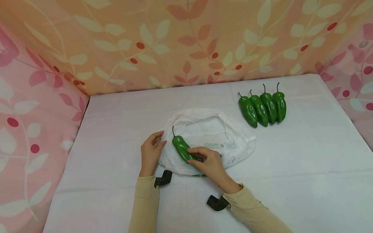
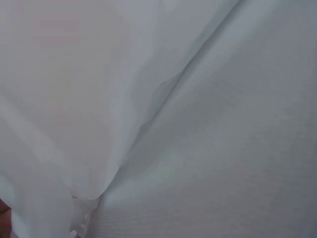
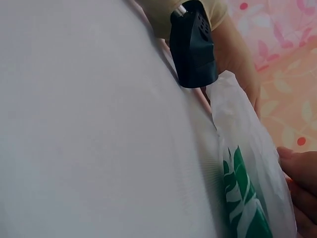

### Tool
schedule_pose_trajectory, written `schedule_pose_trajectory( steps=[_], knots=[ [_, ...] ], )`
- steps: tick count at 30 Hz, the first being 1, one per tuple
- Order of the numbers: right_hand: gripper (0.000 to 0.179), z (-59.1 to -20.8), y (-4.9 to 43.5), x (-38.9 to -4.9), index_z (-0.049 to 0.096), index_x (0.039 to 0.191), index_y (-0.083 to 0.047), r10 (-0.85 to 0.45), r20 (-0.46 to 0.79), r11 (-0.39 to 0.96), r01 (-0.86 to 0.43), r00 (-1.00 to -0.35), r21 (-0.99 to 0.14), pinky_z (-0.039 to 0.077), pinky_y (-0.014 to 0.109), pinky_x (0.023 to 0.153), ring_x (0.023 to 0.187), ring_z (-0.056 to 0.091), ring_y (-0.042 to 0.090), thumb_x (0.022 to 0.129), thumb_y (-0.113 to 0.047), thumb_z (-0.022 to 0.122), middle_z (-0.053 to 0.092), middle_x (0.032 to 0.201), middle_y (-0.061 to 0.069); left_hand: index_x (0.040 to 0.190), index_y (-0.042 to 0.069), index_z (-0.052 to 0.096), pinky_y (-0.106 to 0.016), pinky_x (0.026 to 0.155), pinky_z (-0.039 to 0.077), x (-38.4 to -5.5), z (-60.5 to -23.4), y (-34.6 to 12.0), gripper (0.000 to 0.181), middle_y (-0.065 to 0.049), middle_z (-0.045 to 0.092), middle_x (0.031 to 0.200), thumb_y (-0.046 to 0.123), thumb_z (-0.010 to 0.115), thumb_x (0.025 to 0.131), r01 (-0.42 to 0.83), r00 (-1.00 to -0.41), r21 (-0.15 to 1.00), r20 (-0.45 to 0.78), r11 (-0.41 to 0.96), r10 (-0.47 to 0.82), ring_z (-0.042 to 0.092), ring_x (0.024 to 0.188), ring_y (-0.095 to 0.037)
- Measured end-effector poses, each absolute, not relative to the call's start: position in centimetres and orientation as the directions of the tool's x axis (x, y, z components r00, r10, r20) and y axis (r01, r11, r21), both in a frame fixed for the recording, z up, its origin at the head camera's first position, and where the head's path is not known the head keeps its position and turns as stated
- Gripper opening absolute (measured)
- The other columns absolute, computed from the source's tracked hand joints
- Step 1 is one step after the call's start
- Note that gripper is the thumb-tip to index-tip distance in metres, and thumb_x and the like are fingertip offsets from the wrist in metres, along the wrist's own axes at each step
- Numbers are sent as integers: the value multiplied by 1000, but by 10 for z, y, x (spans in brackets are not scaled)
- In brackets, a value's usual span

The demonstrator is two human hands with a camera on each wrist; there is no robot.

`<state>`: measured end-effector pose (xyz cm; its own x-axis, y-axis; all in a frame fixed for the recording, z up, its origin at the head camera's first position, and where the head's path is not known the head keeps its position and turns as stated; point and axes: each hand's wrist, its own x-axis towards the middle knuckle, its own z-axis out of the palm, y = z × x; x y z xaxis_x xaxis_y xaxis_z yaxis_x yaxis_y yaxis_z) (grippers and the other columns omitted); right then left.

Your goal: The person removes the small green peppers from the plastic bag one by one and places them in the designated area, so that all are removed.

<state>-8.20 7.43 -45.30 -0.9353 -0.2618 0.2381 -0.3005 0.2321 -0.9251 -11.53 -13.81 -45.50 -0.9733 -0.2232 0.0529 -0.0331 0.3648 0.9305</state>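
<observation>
In the head view, a green pepper [image 1: 180, 146] with a thin dark stem lies slantwise over the mouth of a white plastic bag [image 1: 242, 142]. My right hand [image 1: 211, 162] pinches its lower end between thumb and fingers. At the bag's left rim my left hand [image 1: 150, 156] holds the plastic with thumb and fingertips. Printing shows inside the bag. The right wrist view catches the bag's side [image 3: 247, 129] with a green print, and part of the right hand's fingers [image 3: 299, 168]. Pale plastic [image 2: 64, 99] fills much of the left wrist view.
Several more green peppers [image 1: 263, 108] lie side by side at the back right of the white-covered table [image 1: 291, 187]. Patterned curtains [image 1: 186, 42] stand behind and at both sides. A black wrist camera [image 1: 218, 203] juts from the right sleeve, another [image 1: 163, 178] from the left.
</observation>
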Motion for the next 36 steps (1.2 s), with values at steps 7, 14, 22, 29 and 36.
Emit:
schedule_pose_trajectory(
  steps=[7,14,22,29,36],
  knots=[
    [37,-454,74,-81,71,103,-4,-272,236,302,-315,-933,-900,56,27,81,95,66,19,68,-6,84,70,104,5,116,-2,64,-30,91,51,-115,-456,-138,36,-17,63,117,-7,69,80,-37,-973,931,49,362,-226,61,107,-26],
    [47,-453,74,-80,70,109,-6,-284,204,353,-300,-937,-886,54,26,85,100,64,18,65,-8,86,68,109,4,115,-1,65,-30,91,52,-115,-457,-138,35,-16,64,116,-6,70,81,-37,-971,928,53,370,-232,62,106,-25],
    [42,-452,79,-85,67,112,-1,-264,122,229,-185,-957,-956,55,27,83,99,65,25,71,-1,80,66,110,13,116,-1,64,-29,91,51,-114,-457,-139,36,-17,64,115,-6,69,81,-30,-971,929,60,368,-230,62,106,-26],
    [22,-452,89,-94,68,106,3,-178,76,205,-113,-981,-972,56,27,81,95,66,26,84,1,68,67,105,16,116,-1,64,-31,92,51,-114,-456,-139,36,-17,64,116,-6,69,81,-40,-972,927,51,373,-231,61,108,-27],
    [23,-453,92,-96,68,106,1,-166,81,245,-121,-983,-962,57,28,79,93,67,25,83,-4,71,68,103,14,117,0,64,-29,91,51,-115,-457,-138,35,-16,64,116,-5,69,82,-45,-972,927,45,371,-231,61,108,-26]
  ],
)
